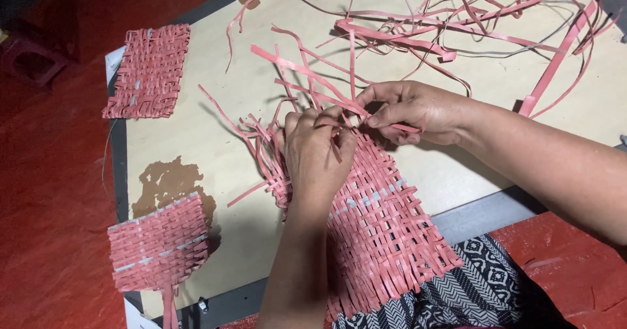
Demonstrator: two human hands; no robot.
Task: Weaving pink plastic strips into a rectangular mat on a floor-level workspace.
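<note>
A half-woven mat of pink strips (385,231) lies across the board's near edge and over my lap. My left hand (317,156) presses down on its far, unfinished end, fingers curled among the loose strip ends. My right hand (411,110) is just beyond it, pinching a single pink strip (307,74) that runs up and to the left across the weave. Loose strip ends fan out from the mat's far-left side.
A pale wooden board (215,120) lies on a red floor (52,224). A finished woven pink square (149,71) lies at its far left, another (159,244) at the near left. A tangle of loose pink strips (470,22) covers the far right. Black-and-white patterned cloth (470,296) covers my lap.
</note>
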